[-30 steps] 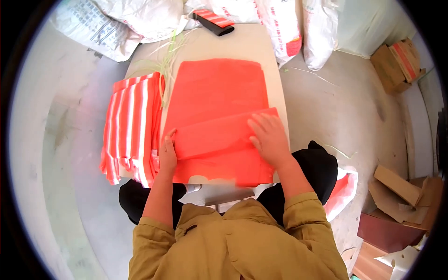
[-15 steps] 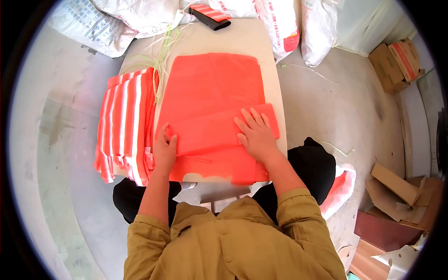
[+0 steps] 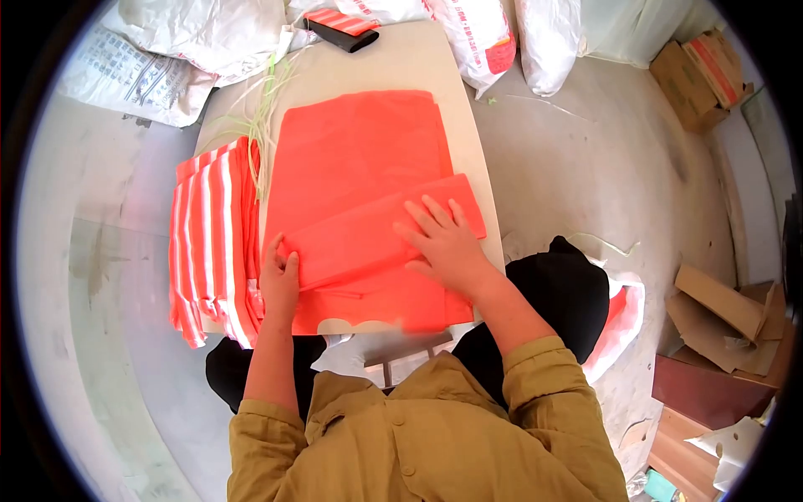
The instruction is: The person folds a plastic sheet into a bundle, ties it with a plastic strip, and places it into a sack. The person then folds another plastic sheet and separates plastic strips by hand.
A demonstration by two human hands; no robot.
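A stack of thin red plastic bags (image 3: 360, 138) lies on the table in front of me. Across its near part rests a folded red bag (image 3: 351, 238), a long flat strip set at a slant. My right hand (image 3: 447, 251) lies with spread fingers on the right part of this strip. At the strip's left end is my left hand (image 3: 280, 280), its thumb and forefinger apart beside the edge; its other fingers are partly hidden. Left of the stack, a pile of red-and-white striped bags (image 3: 213, 238) hangs over the table's near edge.
Pale green plastic strands (image 3: 261, 125) trail over the table's left side. A black-and-striped folded bundle (image 3: 345, 32) sits at the far edge of the table (image 3: 418, 58). White sacks (image 3: 477, 42) stand behind. Cardboard boxes (image 3: 698, 79) are on the right.
The whole view has shifted, so the table appears a little further left. My right hand's fingers have lifted or slid slightly along the folded bag. My left hand stays at its left end.
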